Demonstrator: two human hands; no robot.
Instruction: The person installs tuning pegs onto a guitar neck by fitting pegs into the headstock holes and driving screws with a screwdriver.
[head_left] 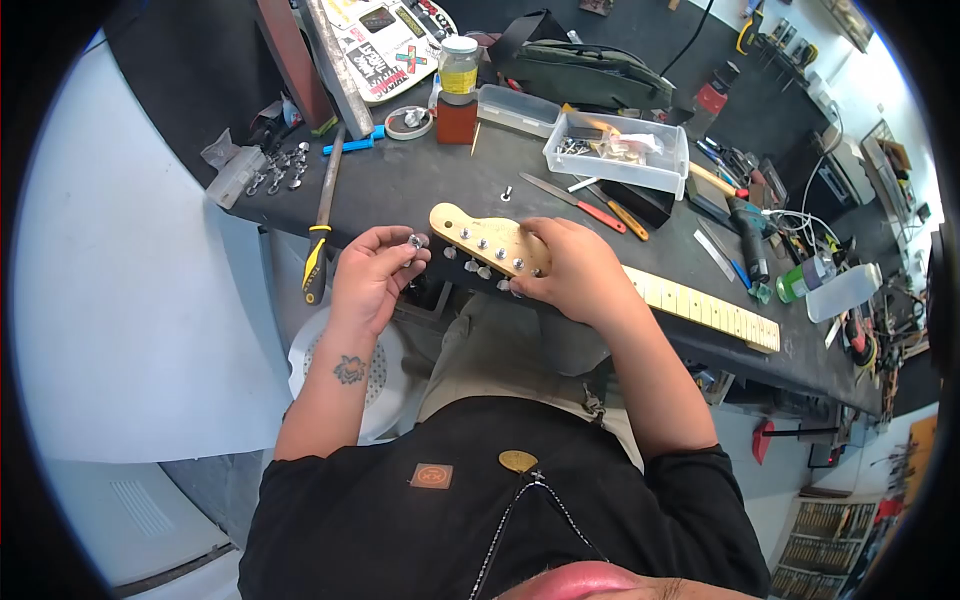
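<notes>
**Five tuner posts seated, one hole bare**

The pale wooden headstock (495,234), curved and smooth, sits at the near edge of the dark, matte counter (400,180). Five shiny metal posts stand in it; the round hole (448,225) nearest its tip has none. The left hand (370,280) has its fingers pinched on a small chrome tuning machine (415,241), apart from the wood. The right hand's (580,262) fingers clasp the headstock beside the long, straight, fretted neck (690,303).
</notes>
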